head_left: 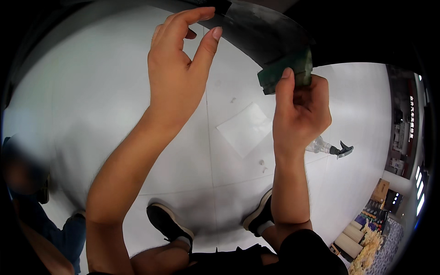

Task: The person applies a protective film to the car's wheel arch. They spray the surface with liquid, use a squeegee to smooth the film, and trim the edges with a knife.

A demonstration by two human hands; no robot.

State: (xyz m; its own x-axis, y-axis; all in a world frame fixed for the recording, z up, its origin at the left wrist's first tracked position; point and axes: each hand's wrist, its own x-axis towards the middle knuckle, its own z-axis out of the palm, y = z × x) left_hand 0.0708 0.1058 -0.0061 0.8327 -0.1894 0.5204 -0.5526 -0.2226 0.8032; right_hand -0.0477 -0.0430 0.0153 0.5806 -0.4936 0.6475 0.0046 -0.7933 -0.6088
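My right hand [300, 107] pinches a dark green, flat squeegee [286, 71] between thumb and bent fingers. The squeegee's upper edge lies against or just in front of a dark, glossy curved panel [261, 32] at the top of the view; I cannot tell whether they touch. My left hand [178, 55] is raised to the left, thumb and forefinger apart with nothing seen between them. Its fingertips are close to the panel's left part, and contact there is unclear.
On the pale tiled floor [183, 169] lies a white sheet [245, 128] with small scraps nearby. A clear spray bottle [321, 145] with a dark trigger lies beyond my right wrist. Another person [68, 238] is at the left edge. Boxes and rolls [350, 238] stand far right.
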